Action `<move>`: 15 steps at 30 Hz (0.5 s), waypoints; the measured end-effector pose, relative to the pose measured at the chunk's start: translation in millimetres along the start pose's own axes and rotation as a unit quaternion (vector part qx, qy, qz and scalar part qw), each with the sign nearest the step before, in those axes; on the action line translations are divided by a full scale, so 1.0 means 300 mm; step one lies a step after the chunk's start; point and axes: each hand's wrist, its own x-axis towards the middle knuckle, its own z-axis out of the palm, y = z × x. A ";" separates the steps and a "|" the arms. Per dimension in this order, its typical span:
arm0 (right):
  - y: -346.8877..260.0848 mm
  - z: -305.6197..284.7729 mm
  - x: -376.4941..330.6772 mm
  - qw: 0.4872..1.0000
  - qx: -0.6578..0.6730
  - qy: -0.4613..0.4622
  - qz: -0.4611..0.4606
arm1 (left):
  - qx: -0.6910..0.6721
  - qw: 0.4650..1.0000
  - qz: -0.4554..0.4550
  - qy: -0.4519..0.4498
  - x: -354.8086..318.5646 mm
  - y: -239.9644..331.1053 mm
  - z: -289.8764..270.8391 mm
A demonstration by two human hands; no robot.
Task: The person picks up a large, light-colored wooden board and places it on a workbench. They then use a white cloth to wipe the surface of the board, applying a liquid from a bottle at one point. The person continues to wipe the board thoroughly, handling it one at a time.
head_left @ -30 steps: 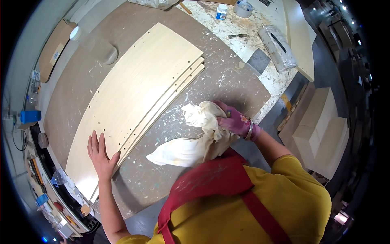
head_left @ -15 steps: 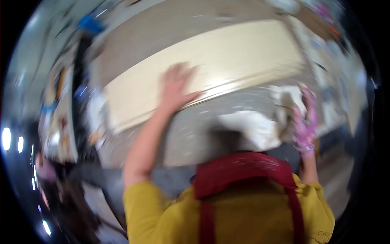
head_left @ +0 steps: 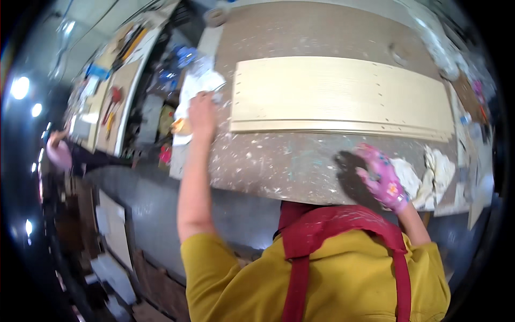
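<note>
Wide brown table (head_left: 279, 161), stacked pale boards (head_left: 308, 88) lying untouched on it.
The boards lie mid-table, dotted face up, long axis left to right (right end dipping slightly nearer). White cloth (head_left: 439, 170) bunches at the table's right, white sheets (head_left: 208, 82) at its left. The bare left hand (head_left: 203, 114) is at the sheets; whether it grips, I cannot tell. The pink-gloved right hand (head_left: 380, 174), fingers loosely parted, appears empty beside the cloth. Probably a reaching step, calling next for a sure pinch.

right hand (head_left: 381, 178) — loosely uncurled
</note>
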 end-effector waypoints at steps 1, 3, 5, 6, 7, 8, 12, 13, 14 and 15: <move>-0.019 0.029 0.022 0.999 -0.013 -0.005 -0.048 | 0.038 0.998 0.030 -0.042 0.015 -0.064 0.024; -0.062 0.089 0.068 0.993 -0.047 -0.010 -0.107 | 0.117 0.984 0.108 -0.077 0.050 -0.131 0.094; -0.104 0.155 0.123 0.988 -0.021 -0.015 -0.149 | 0.086 0.979 0.152 -0.102 0.091 -0.155 0.150; -0.118 0.186 0.138 0.986 -0.010 0.000 -0.168 | 0.079 0.977 0.160 -0.116 0.103 -0.162 0.166; -0.132 0.212 0.156 0.978 -0.002 0.027 -0.205 | 0.141 0.968 0.139 -0.153 0.124 -0.161 0.182; -0.138 0.233 0.168 0.975 -0.001 0.050 -0.218 | 0.106 0.970 0.143 -0.167 0.136 -0.171 0.177; -0.166 0.275 0.245 0.981 0.019 0.037 -0.191 | 0.027 0.995 0.085 -0.048 0.159 -0.148 0.086; -0.174 0.278 0.272 0.982 0.100 0.047 -0.155 | -0.081 0.995 0.052 0.001 0.146 -0.107 0.052; -0.190 0.283 0.307 0.976 0.175 0.044 -0.120 | -0.192 0.981 0.004 0.027 0.105 -0.061 -0.005; -0.203 0.288 0.342 0.963 0.251 0.052 -0.086 | -0.219 0.976 -0.007 0.016 0.064 0.009 -0.051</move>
